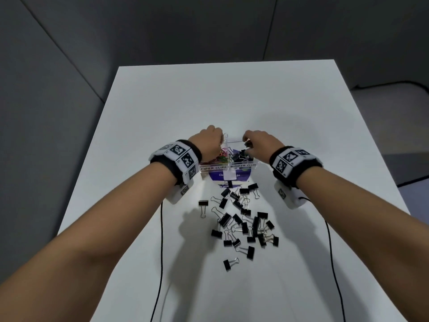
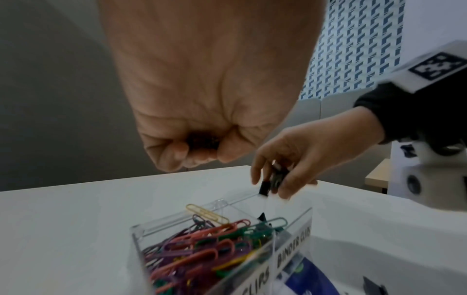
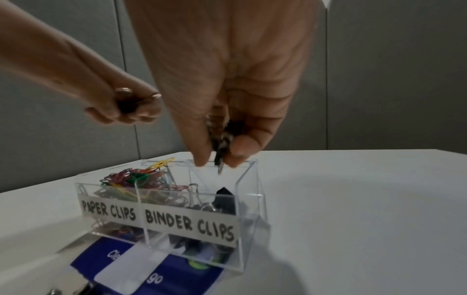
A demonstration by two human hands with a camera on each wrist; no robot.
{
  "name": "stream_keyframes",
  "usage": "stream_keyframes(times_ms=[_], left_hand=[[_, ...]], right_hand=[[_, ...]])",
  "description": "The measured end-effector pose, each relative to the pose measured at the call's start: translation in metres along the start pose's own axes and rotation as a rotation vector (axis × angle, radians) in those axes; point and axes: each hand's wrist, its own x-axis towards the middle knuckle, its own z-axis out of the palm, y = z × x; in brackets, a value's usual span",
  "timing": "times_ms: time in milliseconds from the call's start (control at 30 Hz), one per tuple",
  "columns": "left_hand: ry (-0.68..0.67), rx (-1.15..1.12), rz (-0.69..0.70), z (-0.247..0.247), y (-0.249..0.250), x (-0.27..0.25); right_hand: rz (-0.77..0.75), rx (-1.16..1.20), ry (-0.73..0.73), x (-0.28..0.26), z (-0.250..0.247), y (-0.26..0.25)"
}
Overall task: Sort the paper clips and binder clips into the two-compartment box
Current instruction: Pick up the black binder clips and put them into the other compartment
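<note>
Fingers of my right hand [image 3: 222, 127] pinch a small bunch of black steel binder clips [image 3: 222, 139] just above the right compartment of the clear acrylic two-compartment box [image 1: 228, 167], labelled for binder clips. My left hand [image 2: 199, 111] hangs clenched over the left compartment, where the coloured wire paper clips [image 2: 199, 249] lie heaped; something dark sits inside the fist, but I cannot tell what. Near my wrists, on the white table [image 1: 162, 112], more loose black binder clips [image 1: 241, 219] lie scattered. I judge these clips light, stiff and springy, their wire handles apt to snag, so the black bodies are the place to grip. The box walls look thin and may slide if knocked. Open table lies beyond and beside both hands; its edges are well apart.
</note>
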Motion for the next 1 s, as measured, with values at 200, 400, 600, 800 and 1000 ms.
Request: stream_keyframes(times_ms=[200,400,600,800,1000], left_hand=[[-0.011,0.094,0.072,0.007,0.02,0.032],[-0.023,0.212,0.189,0.022,0.034,0.049],[0.122,0.185,0.365,0.025,0.04,0.02],[-0.102,0.299,0.357,0.083,0.027,-0.012],[-0.119,0.325,0.252,0.114,0.009,-0.026]], right_hand=[[-0.031,0.097,0.161,-0.019,0.011,0.008],[0.019,0.03,0.107,-0.06,0.036,0.037],[0.022,0.01,0.007,-0.074,0.064,0.044],[-0.059,-0.098,-0.043,-0.076,0.081,0.022],[-0.051,-0.137,-0.006,-0.084,0.095,0.014]])
